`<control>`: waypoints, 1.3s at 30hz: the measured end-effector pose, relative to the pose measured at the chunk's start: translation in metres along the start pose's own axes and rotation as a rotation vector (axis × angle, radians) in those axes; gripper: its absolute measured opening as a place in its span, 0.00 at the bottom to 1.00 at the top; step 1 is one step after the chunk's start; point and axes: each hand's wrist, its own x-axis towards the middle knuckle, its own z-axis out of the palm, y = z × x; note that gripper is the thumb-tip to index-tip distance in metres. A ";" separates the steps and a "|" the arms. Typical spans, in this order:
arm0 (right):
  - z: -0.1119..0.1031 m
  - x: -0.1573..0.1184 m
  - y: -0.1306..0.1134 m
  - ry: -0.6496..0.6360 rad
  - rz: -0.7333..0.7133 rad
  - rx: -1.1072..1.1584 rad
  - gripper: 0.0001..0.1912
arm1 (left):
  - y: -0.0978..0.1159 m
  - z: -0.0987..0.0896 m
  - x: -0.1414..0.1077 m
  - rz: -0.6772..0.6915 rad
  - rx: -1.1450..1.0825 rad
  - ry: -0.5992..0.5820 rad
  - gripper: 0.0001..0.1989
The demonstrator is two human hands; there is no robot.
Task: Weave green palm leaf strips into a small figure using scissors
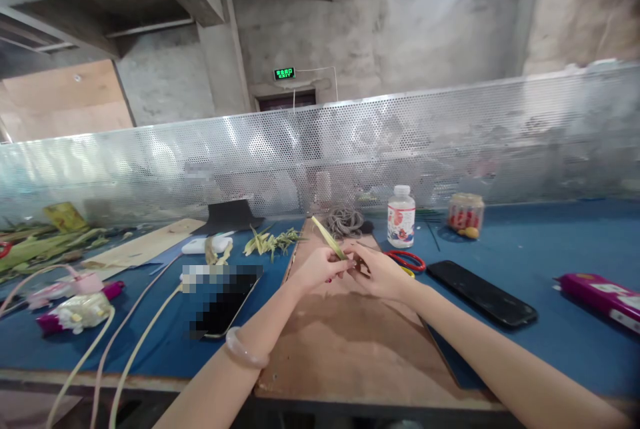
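Note:
Over a brown wooden board [345, 342], my two hands meet at a long pale-green leaf strip [327, 237]. My left hand [324, 268] has its fingers closed on the strip, whose free end points up and away to the left. Fingers of my right hand [373, 270] pinch at the near end of the same strip, touching the left fingertips. What lies between the fingertips is partly hidden. Just right of my right hand are red-handled scissors [413, 260], with a yellow loop [407, 272] beside them. A coil of grey cord [345, 221] lies behind the hands.
Right of the board are a white-capped bottle [401, 219], a jar [465, 214], a black phone [483, 292] and a magenta package [603, 297]. To the left lie leaf scraps [273, 242], another phone [227, 306], cables [143, 342] and green leaves [40, 249]. A perforated metal screen [250, 169] stands behind.

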 end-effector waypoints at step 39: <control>0.024 -0.001 -0.012 0.094 0.063 -0.227 0.14 | -0.005 -0.004 0.007 0.076 -0.057 0.152 0.12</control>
